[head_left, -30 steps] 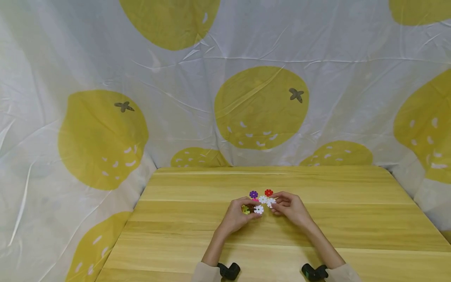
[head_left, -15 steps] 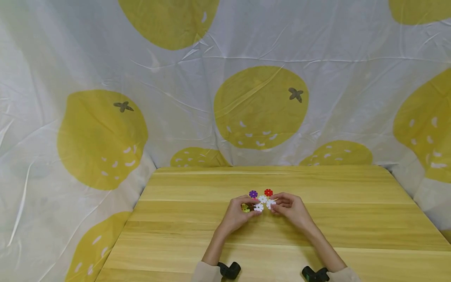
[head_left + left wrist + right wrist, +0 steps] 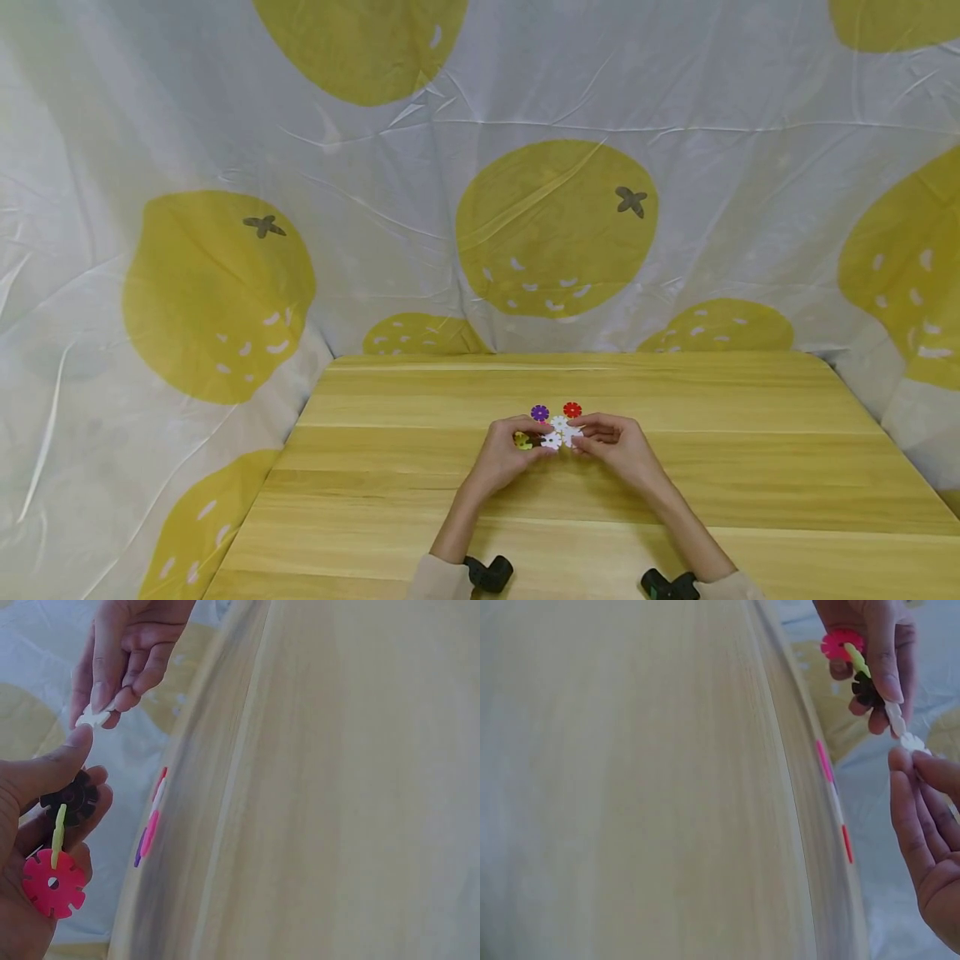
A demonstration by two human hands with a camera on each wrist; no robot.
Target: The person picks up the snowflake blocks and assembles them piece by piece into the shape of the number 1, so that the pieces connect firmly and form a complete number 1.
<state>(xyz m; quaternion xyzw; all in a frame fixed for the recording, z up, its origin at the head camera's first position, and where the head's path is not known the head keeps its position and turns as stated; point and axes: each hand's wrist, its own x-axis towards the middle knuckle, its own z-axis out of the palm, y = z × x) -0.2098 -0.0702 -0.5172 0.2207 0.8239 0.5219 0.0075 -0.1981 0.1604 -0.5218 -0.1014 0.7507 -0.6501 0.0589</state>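
In my left hand is a joined chain of notched discs: a pink disc, a yellow-green one, a black one and a white one pinched at the thumb. My right hand pinches another white disc by its edge between thumb and fingers. The two white discs meet edge to edge; whether their slots are engaged I cannot tell.
On the wooden table, beyond the hands, lie a purple disc, a red disc, a white disc and a partly hidden pink disc. A patterned cloth hangs behind the table.
The white disc in my right hand has moved left against the white disc in my left hand. My left hand's white disc has shifted slightly upward in the head view.
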